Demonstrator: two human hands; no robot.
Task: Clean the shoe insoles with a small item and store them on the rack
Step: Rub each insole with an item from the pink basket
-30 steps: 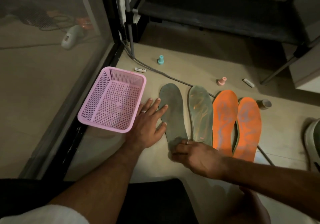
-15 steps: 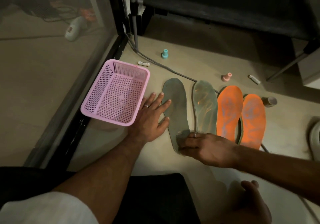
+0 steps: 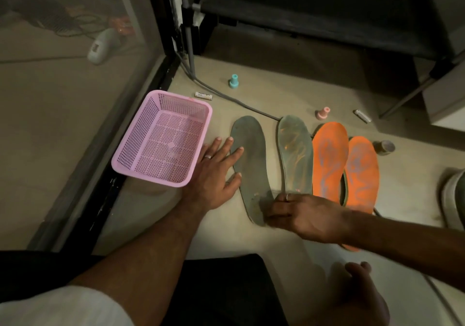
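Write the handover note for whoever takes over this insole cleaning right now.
Left hand: flat, fingers straight, pressing the dark grey insole at its left edge.
Right hand: at that insole's heel end, fingers blurred; whether it holds a small cleaning item cannot be told.
Things: four insoles lie side by side on the floor: dark grey, grey-green with orange wear, and two orange insoles. Empty pink mesh basket to the left; black rack behind.
Done: none stored.
Left: clean all four, put them on the rack.
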